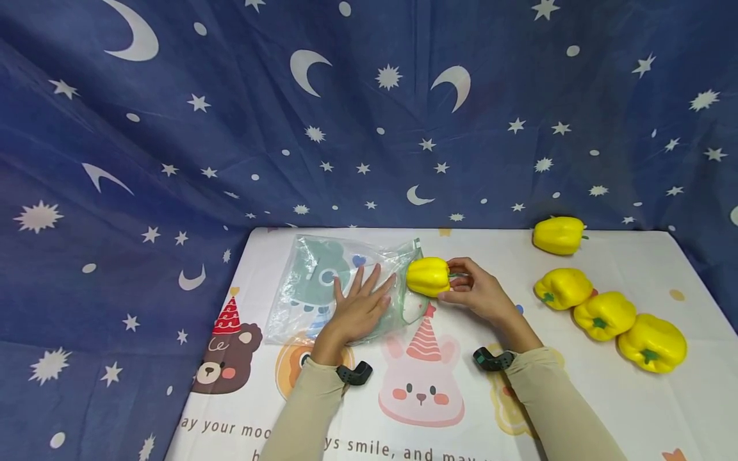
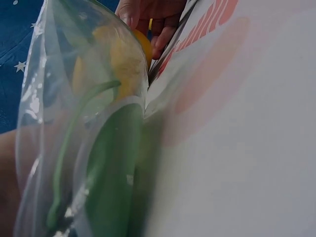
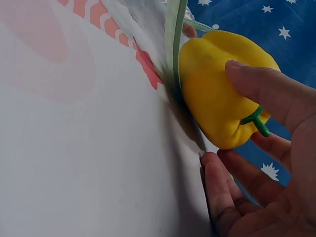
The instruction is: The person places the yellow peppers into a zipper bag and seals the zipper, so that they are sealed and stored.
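Observation:
A clear plastic bag [image 1: 282, 314] with a green-edged mouth lies flat on the table, its mouth towards the right. My left hand [image 1: 357, 314] rests on the bag with fingers spread. In my right hand [image 1: 481, 291] is a yellow bell pepper [image 1: 428, 276], held by its stem end, with its other end at the bag's mouth. The right wrist view shows the thumb on the side of the pepper [image 3: 222, 84] and fingers near its stem end. Through the clear plastic [image 2: 59, 148], the left wrist view shows part of the pepper; how far it is inside, I cannot tell.
At the right of the table, three yellow bell peppers lie in a slanting row, the middle pepper [image 1: 604, 315] among them. Another pepper [image 1: 558, 235] lies at the back edge. A blue curtain [image 1: 357, 128] with moons and stars hangs behind the printed white tablecloth [image 1: 473, 410].

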{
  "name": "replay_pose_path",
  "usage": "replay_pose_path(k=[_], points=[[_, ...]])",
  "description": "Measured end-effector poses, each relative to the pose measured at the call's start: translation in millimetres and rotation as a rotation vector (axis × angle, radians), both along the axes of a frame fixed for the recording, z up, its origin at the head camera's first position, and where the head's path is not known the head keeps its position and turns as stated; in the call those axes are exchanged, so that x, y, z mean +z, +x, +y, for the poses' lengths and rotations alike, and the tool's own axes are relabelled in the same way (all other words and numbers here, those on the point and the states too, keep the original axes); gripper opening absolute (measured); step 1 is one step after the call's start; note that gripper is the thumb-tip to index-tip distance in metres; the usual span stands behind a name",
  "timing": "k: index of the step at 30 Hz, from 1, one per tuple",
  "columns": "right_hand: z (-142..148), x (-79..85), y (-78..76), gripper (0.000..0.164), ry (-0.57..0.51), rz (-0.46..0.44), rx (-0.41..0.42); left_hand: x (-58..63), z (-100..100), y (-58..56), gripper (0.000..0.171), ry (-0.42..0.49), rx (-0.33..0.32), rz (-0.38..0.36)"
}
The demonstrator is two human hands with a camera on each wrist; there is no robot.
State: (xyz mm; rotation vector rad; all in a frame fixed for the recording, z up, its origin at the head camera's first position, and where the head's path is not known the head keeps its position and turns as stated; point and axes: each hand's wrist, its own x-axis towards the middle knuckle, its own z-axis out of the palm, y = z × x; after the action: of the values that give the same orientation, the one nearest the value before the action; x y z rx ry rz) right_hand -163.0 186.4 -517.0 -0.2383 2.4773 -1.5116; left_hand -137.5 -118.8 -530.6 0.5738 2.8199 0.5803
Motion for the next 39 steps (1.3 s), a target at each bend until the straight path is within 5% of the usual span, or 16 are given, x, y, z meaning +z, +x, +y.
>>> replay_pose_path(k=[15, 31, 39], points=[[-3, 0.7, 3.9, 0.073, 0.102, 0.043, 0.121, 2.7, 6, -0.6, 0.054, 0.114, 0.039, 0.002], [-11, -2.6, 6.0, 0.052, 0.09, 0.099, -0.03, 5.8, 7, 0.3, 0.053, 0.169, 0.044, -0.003], [-26, 4.8, 5.0, 0.046, 0.189, 0.23, 0.014, 9.5, 9, 0.3, 0.053, 0.219, 0.079, -0.019]])
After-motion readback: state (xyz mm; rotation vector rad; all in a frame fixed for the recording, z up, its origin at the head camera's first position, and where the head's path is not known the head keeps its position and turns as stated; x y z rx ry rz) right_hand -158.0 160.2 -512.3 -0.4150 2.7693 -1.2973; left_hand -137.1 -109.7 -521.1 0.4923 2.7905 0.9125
